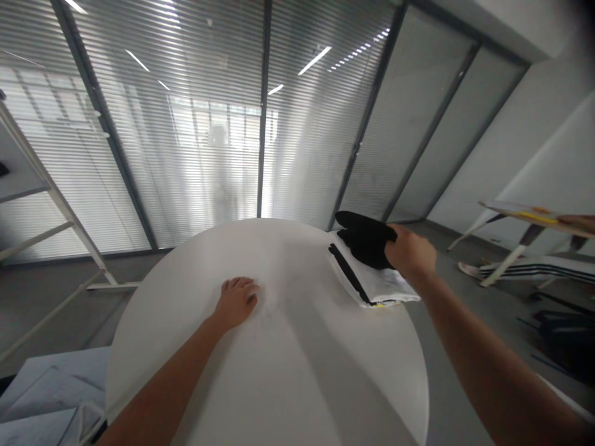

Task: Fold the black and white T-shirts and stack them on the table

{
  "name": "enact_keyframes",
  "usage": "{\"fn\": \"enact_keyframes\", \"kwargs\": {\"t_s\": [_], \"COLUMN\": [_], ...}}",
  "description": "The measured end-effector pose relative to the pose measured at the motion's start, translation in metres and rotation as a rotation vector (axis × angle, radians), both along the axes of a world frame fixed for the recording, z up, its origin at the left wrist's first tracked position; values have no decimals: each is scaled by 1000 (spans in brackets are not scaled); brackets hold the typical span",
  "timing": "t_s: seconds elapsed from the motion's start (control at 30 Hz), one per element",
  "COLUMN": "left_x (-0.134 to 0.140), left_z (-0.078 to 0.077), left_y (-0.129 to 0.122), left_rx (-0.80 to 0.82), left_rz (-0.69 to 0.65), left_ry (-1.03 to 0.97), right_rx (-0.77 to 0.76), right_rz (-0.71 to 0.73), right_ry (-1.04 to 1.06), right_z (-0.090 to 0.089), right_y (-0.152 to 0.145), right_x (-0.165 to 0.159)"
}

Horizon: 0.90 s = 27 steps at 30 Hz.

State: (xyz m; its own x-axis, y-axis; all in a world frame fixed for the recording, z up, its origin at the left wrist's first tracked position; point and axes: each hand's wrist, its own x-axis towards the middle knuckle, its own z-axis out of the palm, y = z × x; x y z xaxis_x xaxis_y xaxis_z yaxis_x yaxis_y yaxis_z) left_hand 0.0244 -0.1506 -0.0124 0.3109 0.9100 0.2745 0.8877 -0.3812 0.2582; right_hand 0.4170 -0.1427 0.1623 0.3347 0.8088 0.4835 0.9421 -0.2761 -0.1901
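Observation:
At the right side of the round white table [260, 384] lies a folded white cloth [388, 284] with a black band and a bit of yellow along its lower edge. My right hand [411, 251] grips a black cloth item [369, 238], dark and floppy-looking, over the top of that white cloth. Its exact kind does not show, and I cannot tell whether it touches the white cloth. Palm down on the tabletop, my left hand [238, 302] rests with loosely bent fingers and holds nothing.
Glass partitions with blinds [214, 155] stand behind the table. A white metal frame [69, 217] is at left, above papers [56, 384] at lower left. At right, a person's striped trouser leg [534, 267] shows beneath another table [534, 214].

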Motion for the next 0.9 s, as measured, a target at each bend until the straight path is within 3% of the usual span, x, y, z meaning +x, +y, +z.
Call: {"fn": "enact_keyframes", "kwargs": {"t_s": [0.13, 0.23, 0.33, 0.47, 0.57, 0.67, 0.8, 0.9], "left_x": [14, 23, 27, 19, 4, -20, -63, -94], "left_z": [15, 28, 45, 72, 90, 102, 112, 115], "left_y": [-5, -10, -15, -23, -29, -38, -56, -66], "left_rx": [-103, -385, -629, -695, -660, -480, -303, -162], "left_rz": [-56, -64, -43, -32, 159, 326, 408, 552], "left_ry": [-426, -971, -1435, -1740, -1787, -1674, -1310, -968], "right_rx": [352, 518, 493, 243, -10, -187, -341, -469], "right_rz": [115, 359, 642, 865, 915, 971, 1046, 1069], "right_ry": [132, 408, 846, 1385, 1633, 1724, 1770, 1833], "right_z": [21, 18, 1, -22, -31, -33, -31, -31], "right_y": [-17, -27, -35, -47, -57, -60, -45, -15], "right_x": [-11, -33, -70, -127, -156, -171, -188, -209]}}
